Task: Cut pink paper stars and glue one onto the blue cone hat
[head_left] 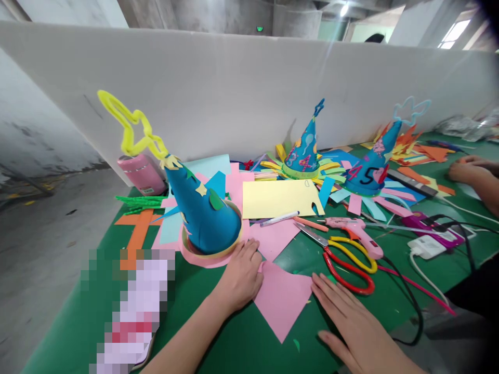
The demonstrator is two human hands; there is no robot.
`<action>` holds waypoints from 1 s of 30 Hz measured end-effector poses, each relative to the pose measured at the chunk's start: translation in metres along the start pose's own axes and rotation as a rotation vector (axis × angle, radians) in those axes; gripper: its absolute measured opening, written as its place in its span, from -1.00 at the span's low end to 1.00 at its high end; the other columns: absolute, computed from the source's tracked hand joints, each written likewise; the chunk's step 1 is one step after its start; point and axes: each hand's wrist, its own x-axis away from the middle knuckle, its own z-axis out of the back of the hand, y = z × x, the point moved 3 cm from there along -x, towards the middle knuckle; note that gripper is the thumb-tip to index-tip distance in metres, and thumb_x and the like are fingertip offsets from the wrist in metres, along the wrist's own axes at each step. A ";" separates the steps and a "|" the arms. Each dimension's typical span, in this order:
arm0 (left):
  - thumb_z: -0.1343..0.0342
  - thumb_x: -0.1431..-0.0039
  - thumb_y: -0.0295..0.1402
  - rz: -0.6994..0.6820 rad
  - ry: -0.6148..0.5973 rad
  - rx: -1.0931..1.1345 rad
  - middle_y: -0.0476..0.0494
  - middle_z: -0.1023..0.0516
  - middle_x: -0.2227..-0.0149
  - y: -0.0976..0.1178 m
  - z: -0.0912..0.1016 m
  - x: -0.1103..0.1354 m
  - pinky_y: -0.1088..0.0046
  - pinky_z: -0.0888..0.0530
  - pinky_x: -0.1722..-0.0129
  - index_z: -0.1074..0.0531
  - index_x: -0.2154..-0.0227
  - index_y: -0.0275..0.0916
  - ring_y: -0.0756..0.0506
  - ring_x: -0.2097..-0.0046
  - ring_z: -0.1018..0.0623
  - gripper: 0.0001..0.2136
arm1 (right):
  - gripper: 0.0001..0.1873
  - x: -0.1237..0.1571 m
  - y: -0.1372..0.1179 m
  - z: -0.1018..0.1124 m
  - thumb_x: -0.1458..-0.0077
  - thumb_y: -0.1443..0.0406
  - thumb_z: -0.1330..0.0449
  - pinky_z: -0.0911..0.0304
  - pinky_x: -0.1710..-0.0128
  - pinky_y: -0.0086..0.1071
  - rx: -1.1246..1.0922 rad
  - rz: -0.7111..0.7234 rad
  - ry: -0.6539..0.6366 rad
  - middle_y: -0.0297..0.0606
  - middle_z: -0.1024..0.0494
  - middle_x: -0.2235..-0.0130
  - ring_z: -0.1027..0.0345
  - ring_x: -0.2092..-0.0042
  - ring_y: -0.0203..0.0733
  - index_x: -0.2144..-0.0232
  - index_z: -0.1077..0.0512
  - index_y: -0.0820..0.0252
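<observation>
My left hand (241,275) lies flat, fingers spread, on the left corner of a pink paper piece (283,301) on the green table (234,343). Its fingertips reach the pink brim of a blue cone hat (202,213) topped by a yellow pipe-cleaner star (130,124). My right hand (351,317) rests open, palm down, with its fingertips on the right edge of the same pink paper. Red-and-yellow scissors (345,259) lie just beyond my right hand.
A pink glue gun (356,231), a white pen (278,219) on yellow paper (278,197), two more blue cone hats (304,150) (372,166), paper scraps, a pink bottle (142,174) and cables fill the table. Another person's hand (471,169) rests at far right. A white partition (234,88) stands behind.
</observation>
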 end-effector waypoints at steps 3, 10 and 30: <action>0.14 -0.05 -0.53 -0.002 0.015 -0.020 -0.50 -0.33 -0.03 0.001 0.000 -0.001 0.03 -0.18 -0.08 -0.36 0.28 -0.42 -0.28 -0.11 -0.27 -0.78 | -0.29 0.025 0.002 0.001 -0.08 0.20 -0.02 -0.29 0.09 -0.24 0.094 -0.003 0.082 -0.10 -0.17 -0.16 -0.16 -0.11 -0.05 -0.21 0.12 0.30; 0.13 -0.03 -0.56 -0.036 0.120 0.098 -0.44 -0.36 0.00 -0.003 0.003 0.004 0.05 -0.20 -0.07 -0.31 0.38 -0.33 -0.24 -0.09 -0.30 -0.85 | -0.73 0.096 0.048 0.012 0.04 0.29 -0.11 -0.26 0.25 -0.29 0.097 0.079 0.255 -0.38 -0.59 0.26 -0.47 0.27 -0.15 0.22 -0.44 0.03; 0.14 -0.11 -0.50 0.174 0.630 0.446 -0.17 -0.44 0.21 0.020 0.065 0.017 0.42 -0.37 0.28 -0.30 0.32 -0.24 -0.08 0.21 -0.44 -0.85 | -0.25 -0.051 -0.036 -0.008 -0.07 -0.04 0.12 0.08 -0.04 0.18 -0.112 -0.224 0.023 0.01 0.01 -0.22 0.15 -0.21 0.21 -0.20 0.06 0.28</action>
